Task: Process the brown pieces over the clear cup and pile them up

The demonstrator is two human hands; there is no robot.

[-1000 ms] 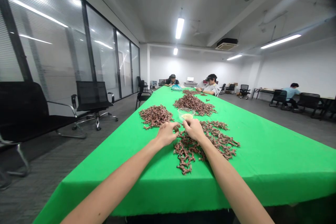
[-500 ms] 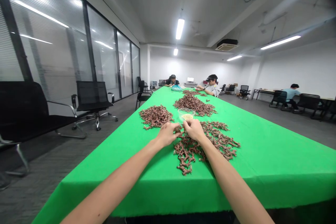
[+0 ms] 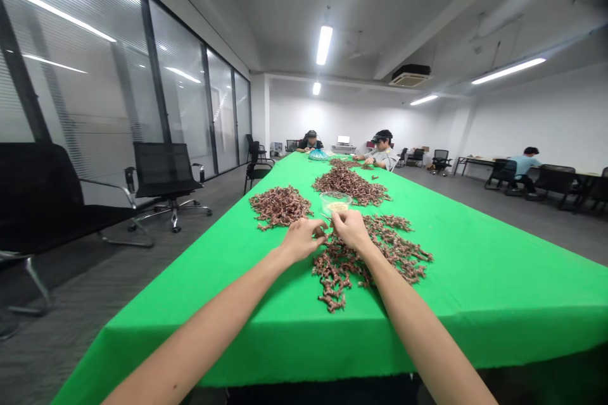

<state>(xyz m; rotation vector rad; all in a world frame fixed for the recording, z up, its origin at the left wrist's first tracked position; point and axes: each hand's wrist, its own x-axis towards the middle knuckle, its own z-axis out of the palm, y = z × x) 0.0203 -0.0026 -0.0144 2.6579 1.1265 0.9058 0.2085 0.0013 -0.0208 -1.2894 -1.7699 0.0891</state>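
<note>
My left hand [image 3: 302,240] is closed in a pinch just left of the near pile of small knobbly brown pieces [image 3: 396,247]. What its fingers hold is too small to make out. Beside it, my right hand [image 3: 351,230] is also closed, thumb and forefinger pressed together above the same pile. A thin pale sliver [image 3: 325,216] shows at its fingertips, but its kind is unclear. Directly beyond the hands stands a clear plastic bowl [image 3: 327,199] with pale, grain-like bits at its bottom.
A second brown pile [image 3: 281,206] lies to the left, and a larger one [image 3: 351,185] behind the bowl. Green cloth [image 3: 498,266] covers the long table. Two people sit at its far end near a blue bag [image 3: 318,154]. Black chairs [image 3: 166,171] stand along the left.
The view has tilted slightly, so the table and piles sit a little higher in the picture. Both hands keep nearly the same pinched pose near the bowl.
</note>
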